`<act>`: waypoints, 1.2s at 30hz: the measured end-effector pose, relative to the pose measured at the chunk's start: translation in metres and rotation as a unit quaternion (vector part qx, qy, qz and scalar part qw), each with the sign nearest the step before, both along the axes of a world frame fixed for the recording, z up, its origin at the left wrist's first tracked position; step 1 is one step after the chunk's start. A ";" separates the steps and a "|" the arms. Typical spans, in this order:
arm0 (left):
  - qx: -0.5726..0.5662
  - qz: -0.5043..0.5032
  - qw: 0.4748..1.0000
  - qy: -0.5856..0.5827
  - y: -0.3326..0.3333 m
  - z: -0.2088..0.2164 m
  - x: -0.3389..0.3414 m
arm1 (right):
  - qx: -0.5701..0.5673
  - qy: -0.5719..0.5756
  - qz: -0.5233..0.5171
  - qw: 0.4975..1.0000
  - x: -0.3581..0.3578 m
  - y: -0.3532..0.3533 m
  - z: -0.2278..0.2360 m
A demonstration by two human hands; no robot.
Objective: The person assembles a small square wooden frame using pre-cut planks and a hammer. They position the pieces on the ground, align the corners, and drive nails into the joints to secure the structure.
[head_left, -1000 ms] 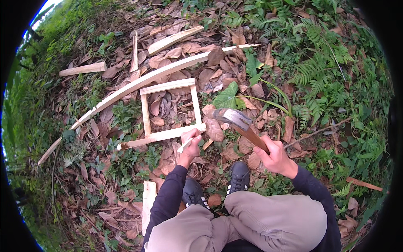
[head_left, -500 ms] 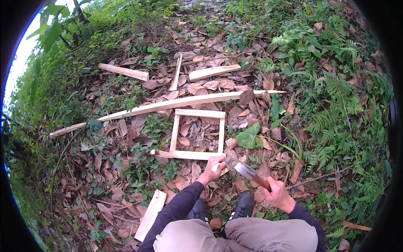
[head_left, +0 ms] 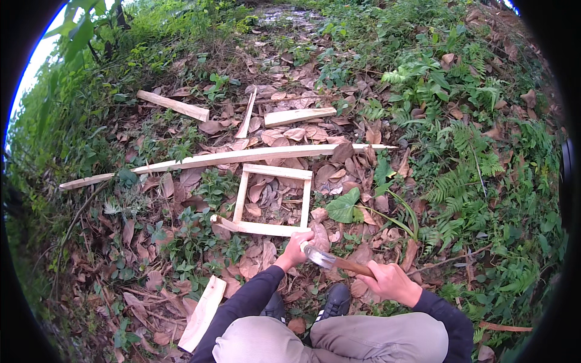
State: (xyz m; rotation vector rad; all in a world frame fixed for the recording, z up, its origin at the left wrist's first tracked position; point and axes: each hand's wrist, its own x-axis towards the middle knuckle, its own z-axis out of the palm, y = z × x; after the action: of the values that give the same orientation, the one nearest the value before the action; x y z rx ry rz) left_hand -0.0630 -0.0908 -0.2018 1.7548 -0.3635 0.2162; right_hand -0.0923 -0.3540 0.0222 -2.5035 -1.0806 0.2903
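A square wooden frame (head_left: 272, 229) of pale strips lies on the leaf litter in front of me, its near strip reaching past the left side. At its near right corner, my left hand (head_left: 294, 250) is closed on a pale piece of wood, mostly hidden by the fingers. My right hand (head_left: 393, 283) grips the brown wooden handle of a hammer (head_left: 351, 266). The hammer's grey metal head is right beside my left hand, pointing left; whether it touches the wood I cannot tell.
Beyond the frame lies a long, slightly curved wooden strip (head_left: 230, 157). Farther off are a left offcut (head_left: 173, 106), a thin splinter (head_left: 247, 114) and a right offcut (head_left: 300, 117). A flat board (head_left: 203, 314) rests by my left forearm. Ferns (head_left: 469, 157) grow at right.
The hammer head has swung down and left, closer to my left hand, and its handle lies flatter. The whole view has shifted slightly, moving the frame left and down in the picture.
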 end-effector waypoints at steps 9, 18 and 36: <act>-0.010 -0.002 1.000 0.002 0.002 -0.002 0.006 | -0.015 0.007 0.003 1.000 0.004 -0.003 0.001; -0.011 0.021 1.000 0.010 0.006 0.000 0.007 | 0.051 0.018 -0.052 0.997 -0.007 -0.004 -0.002; 0.013 -0.023 0.999 -0.024 0.004 -0.008 0.009 | 0.054 -0.026 0.039 0.997 0.016 0.006 0.006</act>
State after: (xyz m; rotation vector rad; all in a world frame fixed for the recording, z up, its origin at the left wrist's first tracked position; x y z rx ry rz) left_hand -0.0541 -0.0868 -0.2100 1.7678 -0.4428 0.2204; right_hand -0.0767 -0.3484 0.0280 -2.3898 -1.1848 0.1853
